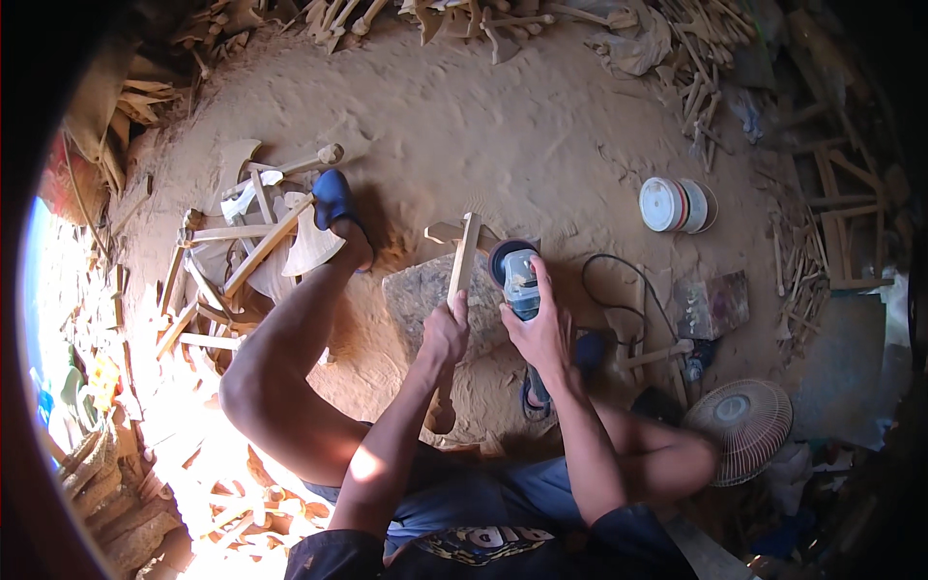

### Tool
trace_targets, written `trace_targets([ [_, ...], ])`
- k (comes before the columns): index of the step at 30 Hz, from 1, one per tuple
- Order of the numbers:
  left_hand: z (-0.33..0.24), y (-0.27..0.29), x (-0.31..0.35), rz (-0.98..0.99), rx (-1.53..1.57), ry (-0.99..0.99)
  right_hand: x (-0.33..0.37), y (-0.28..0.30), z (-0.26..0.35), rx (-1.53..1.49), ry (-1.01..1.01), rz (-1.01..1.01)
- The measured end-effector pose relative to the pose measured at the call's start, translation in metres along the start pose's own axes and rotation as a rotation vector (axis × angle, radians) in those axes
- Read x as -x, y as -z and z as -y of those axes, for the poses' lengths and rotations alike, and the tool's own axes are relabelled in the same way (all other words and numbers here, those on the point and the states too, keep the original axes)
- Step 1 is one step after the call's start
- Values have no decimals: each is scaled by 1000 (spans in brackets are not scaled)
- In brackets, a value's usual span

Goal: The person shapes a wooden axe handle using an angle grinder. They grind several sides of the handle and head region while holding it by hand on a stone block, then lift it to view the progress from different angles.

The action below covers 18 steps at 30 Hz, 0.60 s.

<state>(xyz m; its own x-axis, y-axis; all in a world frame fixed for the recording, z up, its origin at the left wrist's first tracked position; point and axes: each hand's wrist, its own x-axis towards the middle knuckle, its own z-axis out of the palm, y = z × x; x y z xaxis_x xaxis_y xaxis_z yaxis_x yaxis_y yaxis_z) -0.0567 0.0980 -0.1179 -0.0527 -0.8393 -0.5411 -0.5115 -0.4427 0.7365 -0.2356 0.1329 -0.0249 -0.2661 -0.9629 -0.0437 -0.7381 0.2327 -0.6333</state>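
My left hand (445, 334) is closed around a pale, squared wooden stick (464, 256) that points away from me. A darker wooden piece (443, 232) crosses behind its far end; whether the two are joined I cannot tell. Below that hand a knobbed wooden end (441, 416) shows, perhaps part of the same piece. My right hand (543, 333) grips an angle grinder (522, 282) with a round, dark disc at its head. The disc is close to the right side of the stick; contact is unclear. Under both lies a worn, flat-topped block (411, 295).
Axe-shaped wooden pieces (261, 232) lie heaped at the left, beside my sandalled foot (333, 198). A white bucket (667, 205) lies on its side at the right. Nearby are a black cable (619, 261), a box-like block (713, 303) and a round fan (739, 430). More wooden pieces line the far edge.
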Motion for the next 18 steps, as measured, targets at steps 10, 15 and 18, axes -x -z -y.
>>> trace_targets([
  [10,-6,4,2,-7,-23,34,-17,-15,8,-51,54,28],
  [15,-7,1,3,-16,-3,20,-19,-13,8,-52,-8,77],
  [18,-1,0,0,-19,-3,16,-20,-12,10,-21,-35,114],
])
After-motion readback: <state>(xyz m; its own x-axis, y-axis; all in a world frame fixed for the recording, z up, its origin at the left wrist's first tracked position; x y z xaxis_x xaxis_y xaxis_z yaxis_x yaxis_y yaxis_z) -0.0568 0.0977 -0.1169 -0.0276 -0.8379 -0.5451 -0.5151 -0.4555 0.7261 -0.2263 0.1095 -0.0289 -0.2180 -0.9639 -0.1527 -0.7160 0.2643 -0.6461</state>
